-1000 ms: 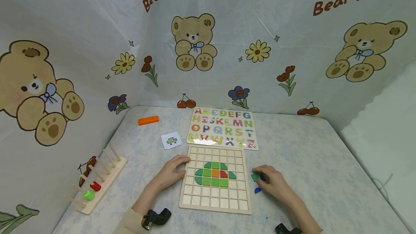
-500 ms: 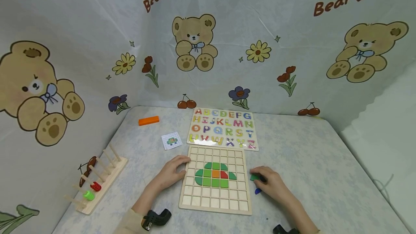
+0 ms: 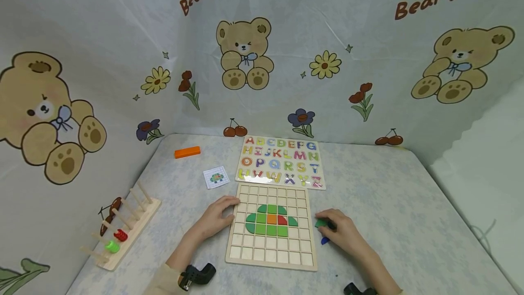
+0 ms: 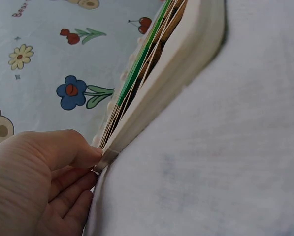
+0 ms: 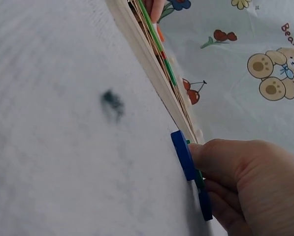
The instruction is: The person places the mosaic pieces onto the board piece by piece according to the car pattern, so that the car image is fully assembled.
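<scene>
A wooden grid board (image 3: 271,255) lies in the middle of the table, with green, orange and red pieces set in its cells. My left hand (image 3: 213,220) rests at its left edge, thumb and forefinger spread against the frame. Just off the right edge, my right hand (image 3: 341,231) pinches a green piece (image 3: 320,223) between thumb and fingers, low over the table. A dark blue piece (image 5: 205,204) shows under those fingers. Beside the thumb is a blue half-round piece (image 3: 325,241); its side faces the right wrist camera.
An alphabet board (image 3: 280,160) lies behind the grid board. To its left are a small picture card (image 3: 216,177) and an orange bar (image 3: 187,152). A wooden peg rack (image 3: 133,231) with green and red rings stands at the far left.
Over the first half second, my right hand and the green piece shift slightly left towards the board. The left hand stays in place.
</scene>
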{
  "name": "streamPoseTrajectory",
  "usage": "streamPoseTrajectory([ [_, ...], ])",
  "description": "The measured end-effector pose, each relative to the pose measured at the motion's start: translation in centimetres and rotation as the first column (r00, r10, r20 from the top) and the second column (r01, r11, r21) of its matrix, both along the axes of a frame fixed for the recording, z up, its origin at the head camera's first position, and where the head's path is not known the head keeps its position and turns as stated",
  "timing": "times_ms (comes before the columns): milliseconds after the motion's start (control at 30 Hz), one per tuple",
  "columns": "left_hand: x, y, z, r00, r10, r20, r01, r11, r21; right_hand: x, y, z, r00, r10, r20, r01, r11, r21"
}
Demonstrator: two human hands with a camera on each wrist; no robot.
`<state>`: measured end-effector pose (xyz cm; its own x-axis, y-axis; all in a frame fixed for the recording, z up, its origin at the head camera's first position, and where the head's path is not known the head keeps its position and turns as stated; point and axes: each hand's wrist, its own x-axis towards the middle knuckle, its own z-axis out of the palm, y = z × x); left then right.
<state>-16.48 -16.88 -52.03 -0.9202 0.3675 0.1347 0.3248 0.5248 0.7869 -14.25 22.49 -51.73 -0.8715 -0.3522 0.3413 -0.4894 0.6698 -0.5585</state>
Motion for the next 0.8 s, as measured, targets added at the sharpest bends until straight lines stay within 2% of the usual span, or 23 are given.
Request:
streamPoseTrajectory([
  [500,0.1,0.0,-0.1,1.000,-0.009,0.012,0.008,1.000,0.002,-0.1,0.0,-0.3,0.999,0.005,0.039,-0.004,1.000,-0.029],
  [667,0.2,0.0,0.0,1.000,-0.009,0.007,0.009,1.000,-0.001,0.1,-0.4,1.0,0.998,-0.001,0.070,0.007,0.996,-0.092],
  [800,0.0,0.0,-0.1,1.000,-0.003,-0.003,0.003,1.000,-0.007,0.1,-1.1,2.4,0.998,0.056,0.040,-0.050,0.990,-0.130],
])
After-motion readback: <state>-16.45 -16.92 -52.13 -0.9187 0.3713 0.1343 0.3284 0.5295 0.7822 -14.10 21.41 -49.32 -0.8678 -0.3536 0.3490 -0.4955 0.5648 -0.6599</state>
